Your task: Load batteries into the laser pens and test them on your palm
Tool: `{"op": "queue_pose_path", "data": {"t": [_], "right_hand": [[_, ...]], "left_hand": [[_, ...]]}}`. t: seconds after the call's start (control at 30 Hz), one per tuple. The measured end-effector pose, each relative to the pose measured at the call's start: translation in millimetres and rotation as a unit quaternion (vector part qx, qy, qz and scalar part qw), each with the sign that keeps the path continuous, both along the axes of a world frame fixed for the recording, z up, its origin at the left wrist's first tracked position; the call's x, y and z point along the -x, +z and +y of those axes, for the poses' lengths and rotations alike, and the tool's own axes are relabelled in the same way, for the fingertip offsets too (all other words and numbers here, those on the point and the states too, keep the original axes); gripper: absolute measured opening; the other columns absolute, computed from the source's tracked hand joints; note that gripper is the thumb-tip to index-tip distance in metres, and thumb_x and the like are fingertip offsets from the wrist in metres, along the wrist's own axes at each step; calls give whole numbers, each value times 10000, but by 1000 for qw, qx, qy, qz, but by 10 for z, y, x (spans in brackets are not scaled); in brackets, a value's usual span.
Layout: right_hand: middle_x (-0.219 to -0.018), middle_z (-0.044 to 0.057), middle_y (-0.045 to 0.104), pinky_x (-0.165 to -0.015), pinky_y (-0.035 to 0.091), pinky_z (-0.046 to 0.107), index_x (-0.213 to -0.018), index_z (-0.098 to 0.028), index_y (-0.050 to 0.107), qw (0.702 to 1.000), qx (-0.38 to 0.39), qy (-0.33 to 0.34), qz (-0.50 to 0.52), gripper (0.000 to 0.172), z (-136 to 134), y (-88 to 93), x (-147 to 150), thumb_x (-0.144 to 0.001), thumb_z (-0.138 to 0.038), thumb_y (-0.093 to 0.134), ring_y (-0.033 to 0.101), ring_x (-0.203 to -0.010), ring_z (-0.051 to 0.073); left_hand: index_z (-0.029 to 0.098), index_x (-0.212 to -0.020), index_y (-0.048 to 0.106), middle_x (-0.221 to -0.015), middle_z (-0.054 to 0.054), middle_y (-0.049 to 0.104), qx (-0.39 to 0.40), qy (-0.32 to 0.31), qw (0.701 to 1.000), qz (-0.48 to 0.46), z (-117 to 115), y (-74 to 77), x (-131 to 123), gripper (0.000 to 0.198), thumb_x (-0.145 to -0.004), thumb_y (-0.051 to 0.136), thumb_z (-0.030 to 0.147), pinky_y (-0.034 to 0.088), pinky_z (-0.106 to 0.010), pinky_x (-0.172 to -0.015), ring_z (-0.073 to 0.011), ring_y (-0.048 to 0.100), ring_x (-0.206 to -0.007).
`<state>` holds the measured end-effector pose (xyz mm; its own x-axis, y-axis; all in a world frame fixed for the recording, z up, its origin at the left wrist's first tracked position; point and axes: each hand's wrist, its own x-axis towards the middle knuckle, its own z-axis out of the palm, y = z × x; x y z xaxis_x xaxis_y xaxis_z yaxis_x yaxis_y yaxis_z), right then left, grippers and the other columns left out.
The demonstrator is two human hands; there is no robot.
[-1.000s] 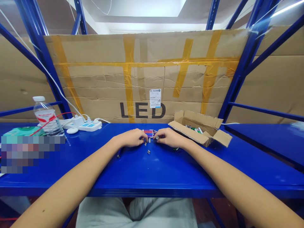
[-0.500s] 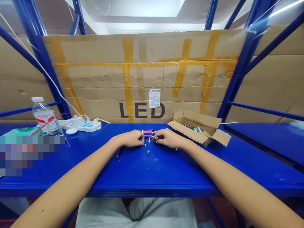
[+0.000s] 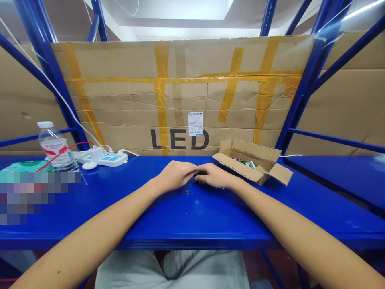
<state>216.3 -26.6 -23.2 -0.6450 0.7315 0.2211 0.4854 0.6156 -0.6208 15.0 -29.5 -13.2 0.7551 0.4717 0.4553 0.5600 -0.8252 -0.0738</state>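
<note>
My left hand (image 3: 177,175) and my right hand (image 3: 213,175) meet over the middle of the blue table, fingertips almost touching. The fingers of the right hand are closed around a small green cylinder (image 3: 197,173), mostly hidden by them. Bent and pressed together, the left fingers reach across to its upper end; whether they pinch anything else is hidden. In front of the hands lies a small shiny metal piece (image 3: 187,192). Some small dark and green pieces (image 3: 222,189) show beneath the right wrist.
An open cardboard box (image 3: 246,170) at the right holds several small green and silver cylinders (image 3: 249,163). At the left stand a water bottle (image 3: 55,148) and a white power strip (image 3: 112,159) with cables. A large cardboard panel (image 3: 132,108) closes off the back between blue posts.
My left hand has moved right to meet the right hand. It now covers the row of red and purple striped sticks and the small metal bits that showed between the hands.
</note>
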Motion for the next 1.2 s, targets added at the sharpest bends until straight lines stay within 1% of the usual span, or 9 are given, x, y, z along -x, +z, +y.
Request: {"op": "queue_pose_path", "data": {"t": [0.1, 0.2, 0.3, 0.4, 0.57, 0.7, 0.87, 1.03, 1.2], "right_hand": [[-802, 31, 681, -676, 471, 280, -1049, -143, 682, 1000, 20, -13, 9, 253, 5, -5, 5, -852, -187, 529, 593, -689, 164], [-798, 33, 674, -686, 457, 276, -944, -140, 699, 1000, -18, -21, -7, 183, 24, -7, -15, -834, -180, 558, 589, -715, 167], [-853, 45, 681, -722, 442, 280, -852, -146, 709, 996, -72, -27, -41, 121, 51, -17, -43, -806, -171, 600, 588, -775, 178], [-893, 51, 686, -744, 443, 287, -863, -154, 721, 995, -80, -26, -55, 128, 66, -33, -56, -802, -176, 611, 590, -801, 183], [-795, 34, 676, -690, 475, 292, -906, -149, 695, 998, 27, -28, 47, 160, 18, 30, -31, -811, -255, 623, 593, -710, 160], [-732, 36, 664, -610, 484, 272, -940, -142, 643, 979, 129, -26, 156, 256, -42, 138, -23, -849, -376, 594, 588, -631, 135], [-640, 11, 636, -507, 400, 237, -789, -146, 654, 994, 101, -39, 26, 184, -41, 117, -40, -811, -328, 629, 517, -524, 106], [-693, 10, 658, -621, 443, 251, -818, -150, 699, 999, 27, -19, -13, 121, -21, 48, -35, -776, -245, 636, 570, -642, 129], [-765, 33, 686, -499, 429, 224, -977, -146, 713, 992, 121, 8, 21, 258, -29, 44, -13, -761, -270, 644, 614, -661, 147]], "left_hand": [[212, -1113, 660, -998, -67, 734, -17, 6, 999, 35, 8, -4, 17, 272, -944, 448, 233, 461, -274, -732, -201, 680, -893], [224, -1106, 668, -1009, -56, 739, -3, 16, 1000, 7, 25, 44, 54, 273, -939, 454, 244, 467, -279, -765, -198, 683, -905], [225, -1035, 691, -984, -40, 741, 38, 27, 999, -1, 47, 111, 112, 256, -914, 465, 241, 461, -278, -774, -195, 678, -896], [233, -928, 710, -891, -24, 738, 100, 32, 993, 58, 71, 150, 177, 213, -863, 507, 238, 443, -267, -721, -187, 666, -815], [247, -940, 710, -850, -8, 721, 187, 37, 974, 120, 97, 132, 222, 210, -796, 558, 227, 405, -247, -640, -170, 634, -744], [230, -914, 708, -855, -9, 724, 214, 39, 968, 125, 121, 100, 207, 188, -784, 574, 206, 403, -246, -667, -167, 630, -758], [204, -884, 686, -830, -16, 708, 248, 56, 960, 116, 147, 93, 210, 142, -795, 575, 208, 402, -238, -649, -158, 613, -729], [188, -813, 639, -761, -9, 666, 277, 103, 948, 122, 116, 120, 223, 98, -790, 576, 259, 381, -235, -557, -151, 576, -647], [185, -814, 662, -755, -21, 677, 248, 96, 957, 116, 84, 138, 207, 128, -803, 553, 252, 377, -241, -562, -154, 578, -642]]}}
